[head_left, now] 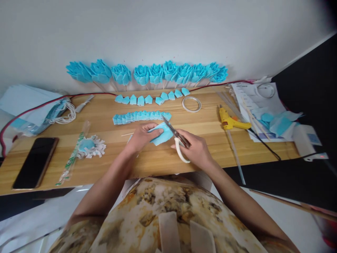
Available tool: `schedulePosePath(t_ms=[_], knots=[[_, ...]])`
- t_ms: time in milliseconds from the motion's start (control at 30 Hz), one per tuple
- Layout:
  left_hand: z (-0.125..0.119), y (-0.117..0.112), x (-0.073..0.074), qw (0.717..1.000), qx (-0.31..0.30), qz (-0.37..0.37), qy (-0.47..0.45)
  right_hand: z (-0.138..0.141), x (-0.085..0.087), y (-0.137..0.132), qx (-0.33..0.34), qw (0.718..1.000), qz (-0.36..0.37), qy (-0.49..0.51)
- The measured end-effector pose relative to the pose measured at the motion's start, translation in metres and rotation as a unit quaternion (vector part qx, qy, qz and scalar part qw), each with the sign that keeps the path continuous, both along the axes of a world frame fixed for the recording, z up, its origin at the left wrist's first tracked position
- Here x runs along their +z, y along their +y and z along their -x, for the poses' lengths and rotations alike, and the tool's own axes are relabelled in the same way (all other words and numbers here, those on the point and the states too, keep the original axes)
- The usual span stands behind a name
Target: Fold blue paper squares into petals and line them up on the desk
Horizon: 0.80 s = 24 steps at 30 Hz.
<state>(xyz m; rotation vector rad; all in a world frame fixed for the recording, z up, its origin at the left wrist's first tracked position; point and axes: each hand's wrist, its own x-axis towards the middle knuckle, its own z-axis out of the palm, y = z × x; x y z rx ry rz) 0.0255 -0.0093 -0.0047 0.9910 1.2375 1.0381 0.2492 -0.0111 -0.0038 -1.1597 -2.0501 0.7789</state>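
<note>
My left hand pinches a piece of light blue sheet material over the front middle of the table. My right hand is closed around the scissors, which have white handles. Their blades point up and left, along the upper right edge of the blue piece. I cannot tell whether the blades are cutting into it. Just beyond lies a row of overlapping folded blue pieces. Farther back, small pointed blue petals lie in two groups. A thin stick lies beside my left hand.
Several blue fabric flowers on sticks lean against the wall. A tape roll lies right of the petals. At right are a yellow glue gun with its cord and papers; at left, a phone, white scraps and a plastic packet.
</note>
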Motion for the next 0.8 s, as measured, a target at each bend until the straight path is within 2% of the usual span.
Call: schedulePosePath(t_ms=[200, 367, 467, 600, 667, 800], knots=[[-0.001, -0.003, 0.004, 1.0, -0.009, -0.006, -0.016, 0.002, 0.004, -0.002, 0.006, 0.996, 0.086, 0.031], [0.001, -0.002, 0.006, 1.0, 0.0, -0.005, -0.011, -0.007, 0.004, 0.009, -0.047, 0.976, 0.165, 0.135], [0.002, -0.001, 0.002, 1.0, 0.012, -0.003, -0.002, -0.02, 0.007, 0.015, -0.082, 0.972, 0.135, 0.172], [0.0, 0.0, -0.004, 0.999, 0.044, -0.008, 0.022, -0.024, 0.013, 0.01, -0.079, 0.991, 0.064, 0.091], [-0.001, -0.001, -0.005, 0.998, 0.049, -0.016, 0.043, -0.019, 0.015, 0.005, -0.087, 0.991, 0.046, 0.089], [-0.004, -0.001, -0.001, 0.996, 0.03, -0.021, 0.083, 0.0, 0.02, 0.004, -0.094, 0.98, 0.098, 0.148]])
